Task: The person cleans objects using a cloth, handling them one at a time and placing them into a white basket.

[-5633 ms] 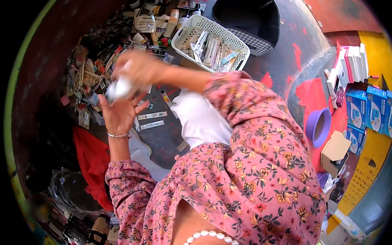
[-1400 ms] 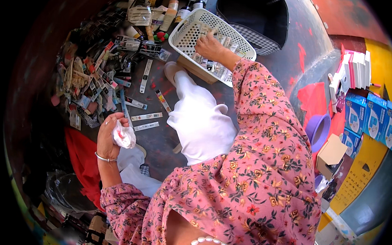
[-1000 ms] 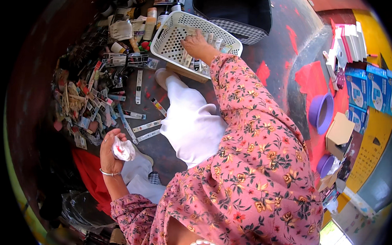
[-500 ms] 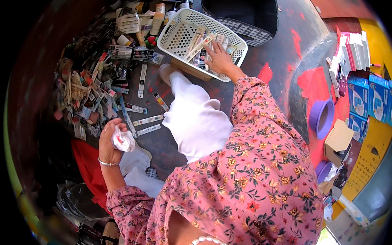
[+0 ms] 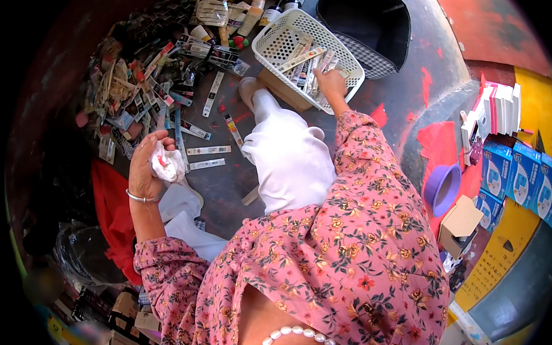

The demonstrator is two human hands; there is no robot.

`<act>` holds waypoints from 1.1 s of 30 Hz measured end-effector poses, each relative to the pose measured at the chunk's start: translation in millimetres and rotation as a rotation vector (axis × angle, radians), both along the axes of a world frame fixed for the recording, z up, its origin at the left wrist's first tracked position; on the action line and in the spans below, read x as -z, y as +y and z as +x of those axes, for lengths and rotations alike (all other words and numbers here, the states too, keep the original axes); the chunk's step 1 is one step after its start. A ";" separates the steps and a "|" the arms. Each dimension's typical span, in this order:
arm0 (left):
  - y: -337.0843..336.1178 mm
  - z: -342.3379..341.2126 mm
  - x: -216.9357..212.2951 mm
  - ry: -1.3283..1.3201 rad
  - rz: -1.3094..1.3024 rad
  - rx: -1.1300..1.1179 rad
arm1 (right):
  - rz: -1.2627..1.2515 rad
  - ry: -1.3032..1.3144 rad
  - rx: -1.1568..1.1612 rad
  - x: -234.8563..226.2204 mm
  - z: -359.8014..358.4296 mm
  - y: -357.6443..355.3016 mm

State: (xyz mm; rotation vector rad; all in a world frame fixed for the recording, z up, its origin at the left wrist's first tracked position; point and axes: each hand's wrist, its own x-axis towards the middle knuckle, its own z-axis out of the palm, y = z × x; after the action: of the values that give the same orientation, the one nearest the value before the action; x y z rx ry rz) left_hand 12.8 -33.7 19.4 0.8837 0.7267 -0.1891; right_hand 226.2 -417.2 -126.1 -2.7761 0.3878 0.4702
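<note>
My left hand (image 5: 146,169), a bangle at its wrist, is closed around a crumpled white tissue (image 5: 167,164) with a red stain. Just beyond it lie long, slim packets (image 5: 208,150) on the dark floor. My right hand (image 5: 331,84) reaches over the near right side of a white perforated plastic basket (image 5: 279,31). Its fingers are drawn together, pointing down among several slim packets (image 5: 302,59); whatever they grip is too small to make out. A brown cardboard box (image 5: 285,91) supports the basket's near side.
A large heap of mixed slim packets (image 5: 129,100) spreads at the left, bottles (image 5: 251,16) behind it. An open black case (image 5: 366,23) stands behind the basket. On the right are a purple tub (image 5: 442,189), blue boxes (image 5: 524,175) and white books (image 5: 500,104).
My right hand's fingers have gone from spread over the packets to drawn together among them. My left hand still holds the tissue. The view has shifted slightly.
</note>
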 end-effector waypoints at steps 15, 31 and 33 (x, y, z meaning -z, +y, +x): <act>-12.9 7.1 -6.1 0.030 -0.024 0.031 | 0.399 0.186 0.235 43.1 5.4 -9.0; -10.4 3.6 2.0 0.030 -0.007 0.089 | -0.008 -0.042 -0.010 87.8 16.4 -22.3; -11.3 -3.0 -0.1 0.042 0.009 0.066 | -0.121 -0.028 -0.067 53.2 5.3 5.8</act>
State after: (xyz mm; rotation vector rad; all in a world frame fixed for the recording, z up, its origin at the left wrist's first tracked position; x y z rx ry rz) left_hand 9.8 -45.0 19.5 0.9151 0.7384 -0.2635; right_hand 231.5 -411.5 -179.3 -2.9169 0.3271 0.4369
